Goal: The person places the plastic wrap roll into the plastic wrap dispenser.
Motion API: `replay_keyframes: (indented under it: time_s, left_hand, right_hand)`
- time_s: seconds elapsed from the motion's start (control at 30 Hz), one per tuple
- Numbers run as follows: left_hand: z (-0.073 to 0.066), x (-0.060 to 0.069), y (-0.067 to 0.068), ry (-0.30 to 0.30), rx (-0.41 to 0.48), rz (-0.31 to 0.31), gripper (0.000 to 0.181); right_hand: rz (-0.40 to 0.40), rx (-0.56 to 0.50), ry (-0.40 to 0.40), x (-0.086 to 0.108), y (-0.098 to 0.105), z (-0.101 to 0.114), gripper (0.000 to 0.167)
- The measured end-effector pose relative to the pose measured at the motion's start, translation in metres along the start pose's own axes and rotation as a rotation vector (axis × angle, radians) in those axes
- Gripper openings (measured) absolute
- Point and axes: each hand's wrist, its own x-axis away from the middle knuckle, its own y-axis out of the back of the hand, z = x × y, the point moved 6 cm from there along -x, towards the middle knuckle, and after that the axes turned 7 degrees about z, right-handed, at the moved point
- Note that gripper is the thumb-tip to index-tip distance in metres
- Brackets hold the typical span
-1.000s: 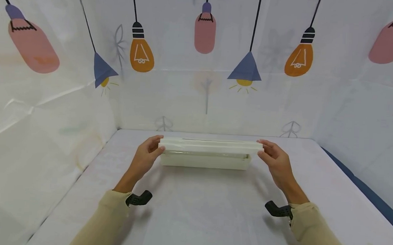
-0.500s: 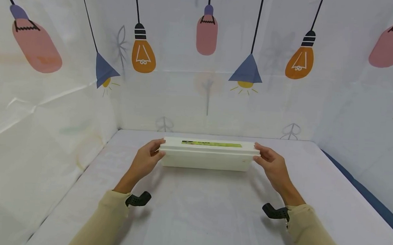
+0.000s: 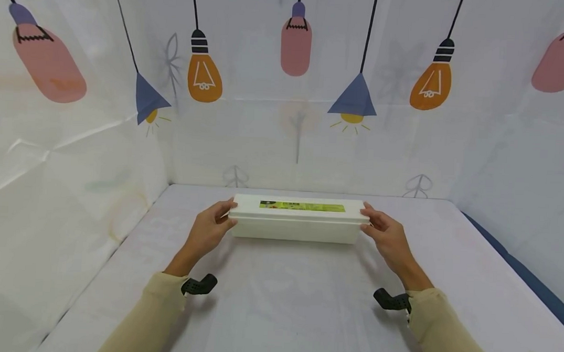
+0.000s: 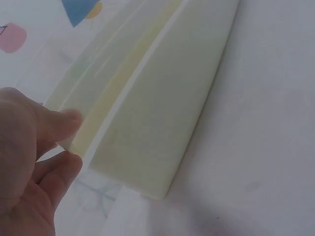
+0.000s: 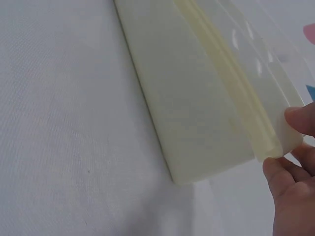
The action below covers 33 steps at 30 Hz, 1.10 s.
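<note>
A long, off-white plastic box (image 3: 294,231) lies crosswise near the back of the table. Over its top sits a long lid (image 3: 247,205) bearing a green and yellow label (image 3: 302,206). My left hand (image 3: 209,229) pinches the lid's left end between thumb and fingers. At the opposite end, my right hand (image 3: 390,238) pinches the lid the same way. In the left wrist view the lid (image 4: 106,91) looks translucent, with a yellowish rim along the box wall (image 4: 157,113). The box's inside is hidden.
The white-covered table (image 3: 281,302) stretches out in front of the box. Behind it hangs a white sheet (image 3: 264,144) printed with lamps and bulbs, with more sheeting at both sides. Dark wrist mounts (image 3: 199,285) stick out from the sleeves.
The lid has tilted forward and down onto the box, so its label shows and the front gap is covered. My right hand has shifted slightly left with it.
</note>
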Motion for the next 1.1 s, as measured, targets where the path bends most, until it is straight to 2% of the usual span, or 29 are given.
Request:
replay_keyframes:
  time_s: [0.17, 0.53, 0.77, 1.1]
  left_hand:
    - [0.001, -0.001, -0.002, 0.013, -0.008, -0.009, 0.040]
    - [0.001, -0.004, -0.001, -0.026, -0.031, -0.042, 0.041]
    - [0.008, -0.004, -0.006, -0.024, -0.041, -0.022, 0.042]
    - [0.013, -0.002, -0.006, -0.012, -0.055, -0.028, 0.041]
  right_hand:
    - [0.006, 0.002, -0.011, -0.004, 0.000, -0.003, 0.042]
    - [0.006, 0.028, 0.013, -0.008, -0.003, -0.009, 0.037]
    - [0.013, 0.084, 0.028, -0.006, -0.004, -0.011, 0.037]
    - [0.003, 0.107, 0.017, -0.007, -0.007, -0.013, 0.035]
